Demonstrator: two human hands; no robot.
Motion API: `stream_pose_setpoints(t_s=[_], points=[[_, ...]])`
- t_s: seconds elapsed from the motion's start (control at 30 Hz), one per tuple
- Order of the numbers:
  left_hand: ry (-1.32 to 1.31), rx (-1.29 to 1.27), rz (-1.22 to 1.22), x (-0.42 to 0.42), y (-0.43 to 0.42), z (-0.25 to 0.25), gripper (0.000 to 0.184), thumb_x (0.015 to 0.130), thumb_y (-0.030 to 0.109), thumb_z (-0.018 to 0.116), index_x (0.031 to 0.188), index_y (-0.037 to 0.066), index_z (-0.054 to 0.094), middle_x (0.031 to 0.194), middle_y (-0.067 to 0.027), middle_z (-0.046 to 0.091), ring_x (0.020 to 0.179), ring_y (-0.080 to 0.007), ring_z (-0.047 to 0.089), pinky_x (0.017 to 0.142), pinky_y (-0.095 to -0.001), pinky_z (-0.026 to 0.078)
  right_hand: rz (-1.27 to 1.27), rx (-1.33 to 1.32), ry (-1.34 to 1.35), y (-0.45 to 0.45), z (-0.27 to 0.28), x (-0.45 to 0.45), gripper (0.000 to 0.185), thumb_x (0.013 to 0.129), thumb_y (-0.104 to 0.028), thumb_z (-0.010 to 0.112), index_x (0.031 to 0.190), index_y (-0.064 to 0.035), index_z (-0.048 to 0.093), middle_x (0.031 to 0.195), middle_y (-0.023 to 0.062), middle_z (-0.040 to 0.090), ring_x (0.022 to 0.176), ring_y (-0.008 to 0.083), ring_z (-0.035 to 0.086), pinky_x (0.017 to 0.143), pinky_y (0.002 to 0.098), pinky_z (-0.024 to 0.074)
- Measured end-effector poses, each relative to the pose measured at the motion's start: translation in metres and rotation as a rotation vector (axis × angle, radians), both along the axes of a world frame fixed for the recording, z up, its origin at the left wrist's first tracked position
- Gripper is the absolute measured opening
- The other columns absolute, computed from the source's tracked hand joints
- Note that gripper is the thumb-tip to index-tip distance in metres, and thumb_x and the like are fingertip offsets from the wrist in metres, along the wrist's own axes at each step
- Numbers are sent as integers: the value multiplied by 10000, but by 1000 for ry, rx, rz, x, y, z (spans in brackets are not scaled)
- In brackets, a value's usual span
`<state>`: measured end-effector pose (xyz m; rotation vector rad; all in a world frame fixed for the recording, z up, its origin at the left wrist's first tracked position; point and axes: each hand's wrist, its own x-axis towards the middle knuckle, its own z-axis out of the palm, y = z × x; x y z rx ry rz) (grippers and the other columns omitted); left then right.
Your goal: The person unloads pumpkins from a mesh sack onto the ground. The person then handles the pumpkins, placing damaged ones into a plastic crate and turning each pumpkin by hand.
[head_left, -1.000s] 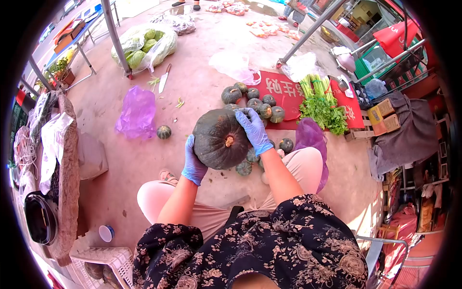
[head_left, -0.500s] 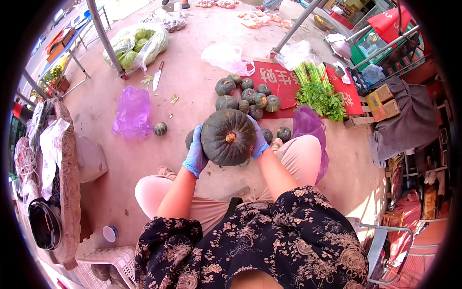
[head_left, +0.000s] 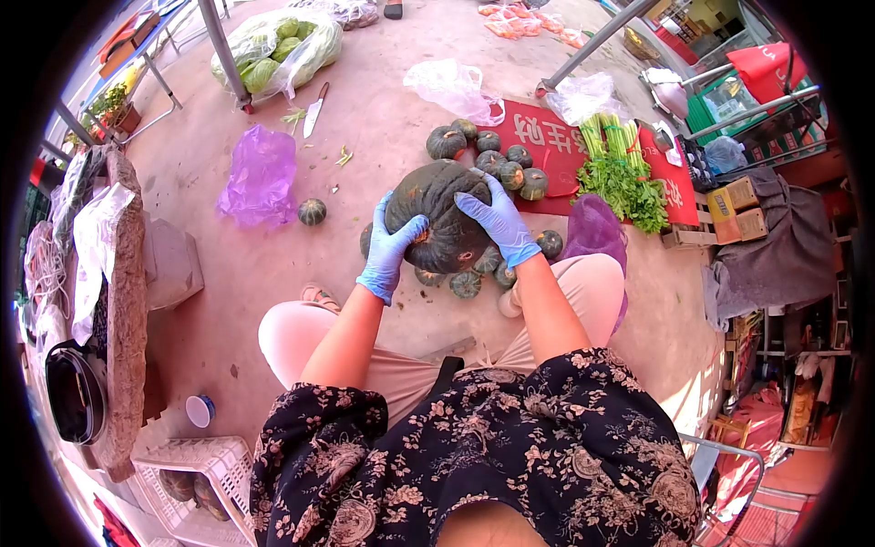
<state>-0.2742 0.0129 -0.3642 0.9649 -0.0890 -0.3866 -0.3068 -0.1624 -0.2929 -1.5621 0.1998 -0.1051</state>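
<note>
A large dark green pumpkin (head_left: 436, 202) is held between my two blue-gloved hands above the floor. My left hand (head_left: 390, 246) grips its left side, with the thumb near the stem. On its right side, my right hand (head_left: 499, 221) presses with the thumb on the upper surface. Several small green pumpkins (head_left: 465, 284) lie below and beyond it, some partly hidden by the big one. One small pumpkin (head_left: 312, 211) sits alone to the left, beside a purple plastic bag (head_left: 259, 178).
Celery bunches (head_left: 623, 187) lie on a red mat (head_left: 547, 137) at the right. A knife (head_left: 315, 111) rests on the floor near bagged cabbages (head_left: 278, 50). A stone ledge (head_left: 126, 319) and a white crate (head_left: 214, 465) are at the left. Metal poles (head_left: 592, 46) stand ahead.
The large pumpkin has moved slightly up and tilted, its stem now turned toward my left hand. Both thumbs have come over its near surface. The camera view has shifted a little.
</note>
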Motion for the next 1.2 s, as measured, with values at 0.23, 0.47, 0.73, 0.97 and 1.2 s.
stream_pose_setpoints(t_s=[0.23, 0.47, 0.73, 0.97, 1.2], points=[[-60, -126, -47, 0, 17, 10, 812, 749, 213, 698, 1378, 49, 211, 1266, -112, 435, 1155, -204, 435, 984, -332, 350, 47, 517, -39, -8, -31, -7, 567, 802, -263, 652, 1255, -12, 422, 1177, 46, 511, 1060, 131, 482, 927, 273, 380], [85, -158, -150, -9, 19, -8, 684, 769, 243, 669, 1329, 52, 324, 1257, -86, 445, 1163, -196, 418, 1002, -339, 321, 28, 258, 14, -6, -40, -13, 617, 802, -308, 636, 1280, -9, 386, 1202, 71, 484, 1098, 155, 454, 949, 282, 362], [-85, -5, -1, -17, 14, 1, 824, 672, 150, 743, 1341, 25, 279, 1236, -104, 453, 1109, -211, 472, 955, -341, 384, 93, -625, -27, 0, -16, -13, 905, 652, -284, 736, 1339, 34, 241, 1247, 251, 401, 1186, 307, 394, 990, 358, 336], [-163, 95, 121, -27, 12, 6, 931, 630, 145, 786, 1358, 19, 220, 1234, -130, 447, 1103, -216, 481, 940, -343, 401, 96, -143, 142, 10, -7, -7, 800, 669, -193, 692, 1318, 35, 282, 1199, 197, 452, 1143, 256, 427, 966, 336, 353], [-385, 289, 245, -26, 11, 0, 1013, 560, 230, 830, 1340, -30, 239, 1246, -160, 431, 1122, -235, 463, 955, -352, 382, -57, -24, 96, 12, -26, 10, 626, 750, -261, 609, 1273, -13, 373, 1163, 147, 490, 1100, 215, 457, 930, 304, 369]])
